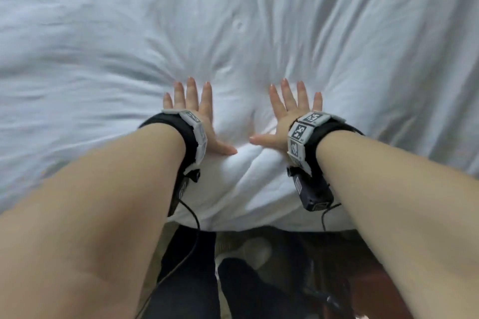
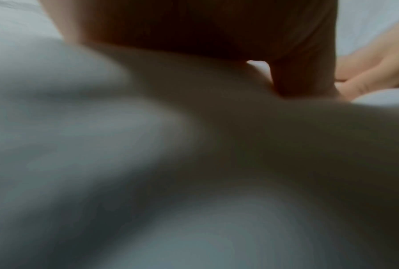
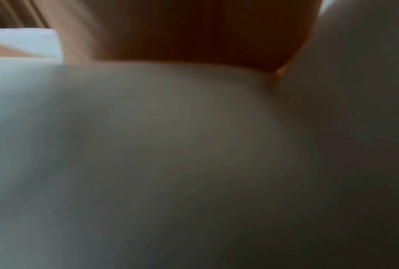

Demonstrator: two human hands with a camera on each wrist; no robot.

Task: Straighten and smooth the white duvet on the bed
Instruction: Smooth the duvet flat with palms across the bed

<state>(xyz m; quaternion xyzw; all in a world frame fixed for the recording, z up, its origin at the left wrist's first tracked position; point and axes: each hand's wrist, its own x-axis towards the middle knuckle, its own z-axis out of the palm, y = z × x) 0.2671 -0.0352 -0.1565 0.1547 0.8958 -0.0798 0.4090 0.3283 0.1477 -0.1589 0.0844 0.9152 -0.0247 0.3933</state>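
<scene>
1. The white duvet (image 1: 259, 33) covers the bed and fills nearly the whole head view; its near edge hangs over the side of the bed just in front of the person's legs (image 1: 191, 280).
2. Its surface is rumpled: creases fan out from a pressed hollow near that near edge, and a soft ridge of cloth bulges between the two thumbs.
3. The left hand (image 1: 197, 116) lies flat on the duvet close to the near edge, palm down, fingers straight and spread, thumb pointing inward; it presses the cloth and grasps nothing.
4. The right hand (image 1: 282, 116) lies just beside the left on the same stretch of duvet, also palm down with fingers splayed and thumb turned inward, holding nothing. The two thumb tips are near each other but apart.
5. The left wrist view is dim and blurred: the underside of the hand sits against the duvet (image 2: 101, 145), and the other hand (image 2: 375, 72) shows at the right border.
6. The right wrist view is equally blurred, with the palm (image 3: 193, 32) on pale cloth (image 3: 170, 145).
7. Each wrist carries a black band with marker tiles (image 1: 303, 134) and a small black camera unit (image 1: 311, 191), cables trailing below the duvet's edge.
</scene>
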